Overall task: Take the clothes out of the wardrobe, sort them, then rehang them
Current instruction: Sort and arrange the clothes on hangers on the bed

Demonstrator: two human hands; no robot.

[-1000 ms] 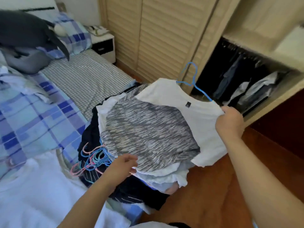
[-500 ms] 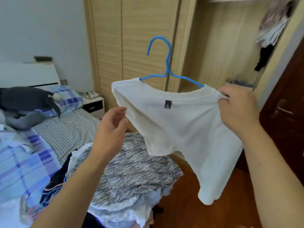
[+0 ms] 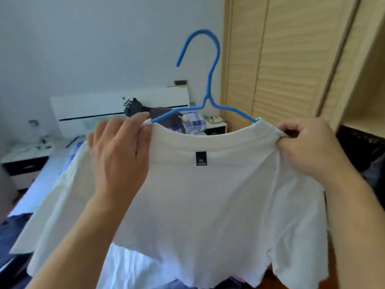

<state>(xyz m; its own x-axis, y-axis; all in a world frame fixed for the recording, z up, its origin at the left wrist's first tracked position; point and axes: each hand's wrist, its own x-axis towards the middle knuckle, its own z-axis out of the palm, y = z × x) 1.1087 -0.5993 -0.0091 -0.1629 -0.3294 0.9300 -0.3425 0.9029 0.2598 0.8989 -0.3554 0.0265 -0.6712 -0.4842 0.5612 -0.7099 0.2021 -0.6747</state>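
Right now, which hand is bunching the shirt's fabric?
The right hand: fingers curled, pinching the white T-shirt shoulder. The left hand lies flatter on the other shoulder.
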